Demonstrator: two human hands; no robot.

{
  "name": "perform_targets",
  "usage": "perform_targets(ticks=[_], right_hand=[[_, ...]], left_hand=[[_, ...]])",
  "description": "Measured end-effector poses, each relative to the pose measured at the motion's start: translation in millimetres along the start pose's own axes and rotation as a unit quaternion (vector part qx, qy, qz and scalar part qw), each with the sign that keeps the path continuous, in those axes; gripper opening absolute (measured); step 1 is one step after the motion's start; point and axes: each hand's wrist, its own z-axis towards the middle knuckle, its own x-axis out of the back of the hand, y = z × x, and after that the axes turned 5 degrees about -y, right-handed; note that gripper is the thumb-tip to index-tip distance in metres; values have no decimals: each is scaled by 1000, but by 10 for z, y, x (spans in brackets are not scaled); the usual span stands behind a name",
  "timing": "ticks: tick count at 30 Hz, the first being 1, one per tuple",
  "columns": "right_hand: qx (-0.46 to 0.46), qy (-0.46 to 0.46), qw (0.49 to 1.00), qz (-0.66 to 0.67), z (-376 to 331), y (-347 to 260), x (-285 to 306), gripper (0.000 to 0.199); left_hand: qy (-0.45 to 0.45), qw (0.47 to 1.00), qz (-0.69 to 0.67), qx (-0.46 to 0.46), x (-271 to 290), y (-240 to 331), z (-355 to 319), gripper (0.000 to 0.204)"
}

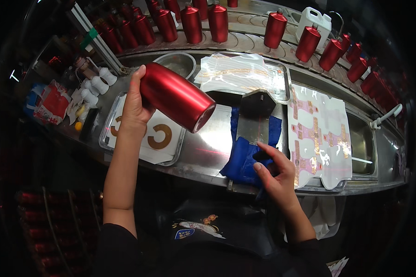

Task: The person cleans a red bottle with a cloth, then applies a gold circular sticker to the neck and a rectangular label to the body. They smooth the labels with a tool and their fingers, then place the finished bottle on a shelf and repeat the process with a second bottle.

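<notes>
Tilted over the counter, a glossy red metallic bottle is gripped at its upper left end by my left hand; its base points down to the right. The neck is hidden behind that hand. My right hand is open, thumb and forefinger apart, beside a blue cloth. Something dark covers or lies at its fingertips; I cannot make out what. The cloth drapes over a metal stand with a dark upright plate. Left of it, curved gold-brown pieces lie on a white sheet in a tray.
Red bottles stand along a curved conveyor at the back, near a white jug. Clear sheets with gold decals lie at right, beside a sink. A metal bowl and white spools sit behind at left.
</notes>
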Motion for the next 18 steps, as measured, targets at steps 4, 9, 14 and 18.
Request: perform_targets(ticks=[4,9,14,18], right_hand=[[-10,-59,997,-51,370,-200,-167,55],[51,-135,983,-113,981,-109,-234,91],[-15,-323,941,101,1207,104,-249,100],[-49,-220,974,2,845,-84,-306,88]], left_hand=[[-84,982,156,-68,-236,-123,-357,55],[-228,887,381,-124,-651,-409,-658,80],[-381,888,251,55,-567,-387,-540,103],[-350,877,319,-79,-506,-415,-826,103]])
